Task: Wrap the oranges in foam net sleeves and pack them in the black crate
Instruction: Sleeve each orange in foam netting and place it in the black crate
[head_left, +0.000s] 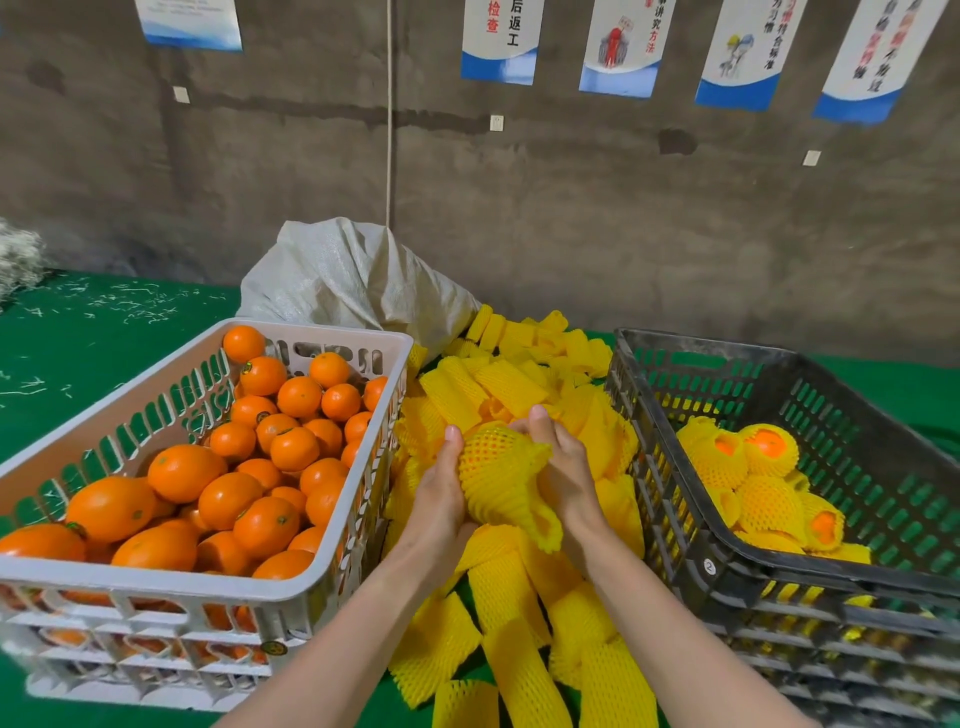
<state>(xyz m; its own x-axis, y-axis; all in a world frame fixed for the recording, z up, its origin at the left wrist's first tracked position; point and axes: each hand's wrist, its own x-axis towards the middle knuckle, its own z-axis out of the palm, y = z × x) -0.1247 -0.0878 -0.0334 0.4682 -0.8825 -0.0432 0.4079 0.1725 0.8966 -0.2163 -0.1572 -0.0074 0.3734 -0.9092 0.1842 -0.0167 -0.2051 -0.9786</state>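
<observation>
Between the two crates, my left hand (440, 493) and my right hand (563, 470) both grip one orange inside a yellow foam net sleeve (496, 467); the sleeve's loose end flares toward me. On the left, a white crate (332, 551) holds several bare oranges (249, 467). To the right stands the black crate (691, 525), with several sleeved oranges (763, 483) in its near corner. A heap of empty yellow sleeves (519, 623) covers the table under my hands.
A grey woven sack (343, 275) lies behind the sleeve heap against the concrete wall. The table has a green cover (78, 353) scattered with white shreds at the far left. Posters hang high on the wall.
</observation>
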